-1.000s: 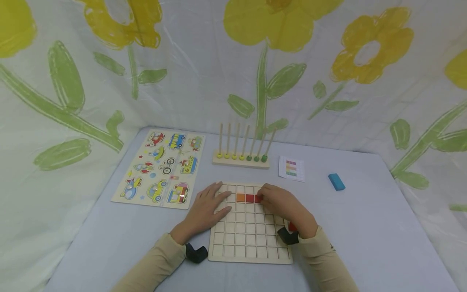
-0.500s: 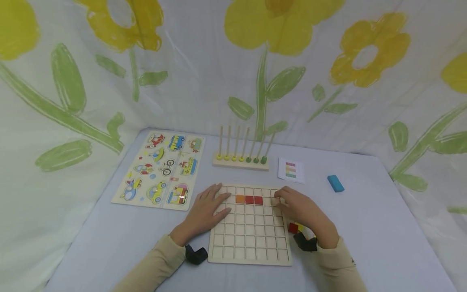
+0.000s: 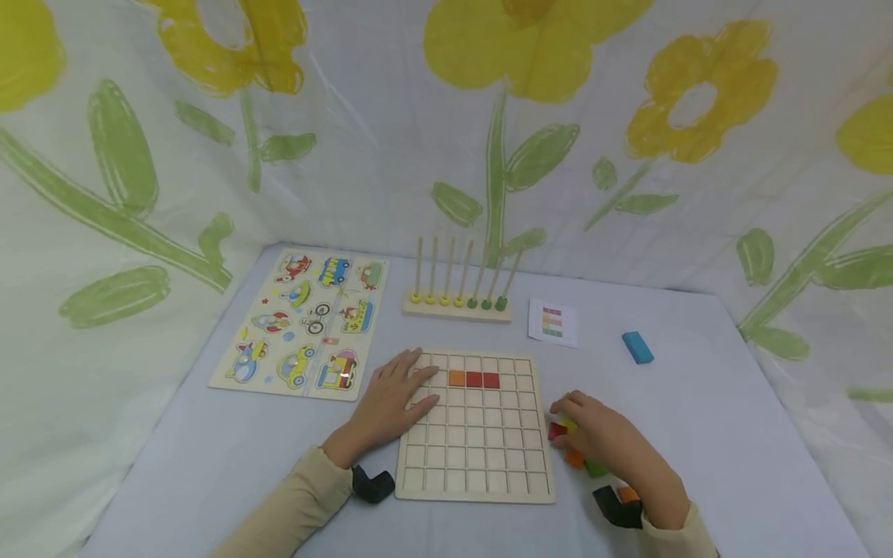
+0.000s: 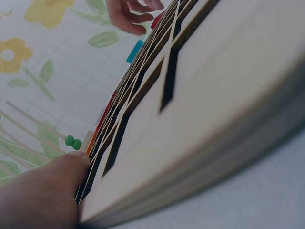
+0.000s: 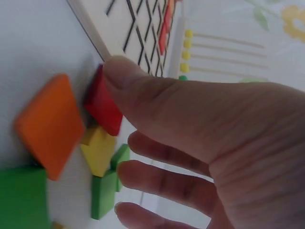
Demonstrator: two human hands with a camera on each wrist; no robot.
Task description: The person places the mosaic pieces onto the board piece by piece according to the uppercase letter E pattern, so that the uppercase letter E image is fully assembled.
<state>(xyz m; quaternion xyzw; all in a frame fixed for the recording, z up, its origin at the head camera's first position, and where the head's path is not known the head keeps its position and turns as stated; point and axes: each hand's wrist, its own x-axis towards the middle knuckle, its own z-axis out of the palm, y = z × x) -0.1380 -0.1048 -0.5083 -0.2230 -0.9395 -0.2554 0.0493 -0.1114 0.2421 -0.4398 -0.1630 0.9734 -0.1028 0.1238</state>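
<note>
My left hand [image 3: 392, 397] lies with fingers spread on the left part of a wooden grid board [image 3: 476, 484]. In the left wrist view its thumb [image 4: 66, 169] is at the board's edge. One orange tile [image 3: 456, 378] and two red tiles [image 3: 482, 380] sit side by side in the second row. Right of the board, my right hand [image 3: 593, 430] is over a loose pile, thumb and fingers apart. Its thumb tip overlaps a loose red tile [image 5: 104, 105] in the right wrist view. Beside that lie an orange tile [image 5: 52, 126], a yellow piece [image 5: 99, 150] and green pieces [image 5: 21, 198].
A vehicle puzzle board [image 3: 282, 380] lies at the left. Behind the grid stands a rack of upright pegs [image 3: 456, 311] with yellow and green beads. A pattern card [image 3: 553, 322] and a blue block [image 3: 638, 347] are to the right. A flowered curtain [image 3: 349, 170] hangs behind.
My right hand has left the red tile in the second row and moved right and down to the loose pieces. The left hand stays in place.
</note>
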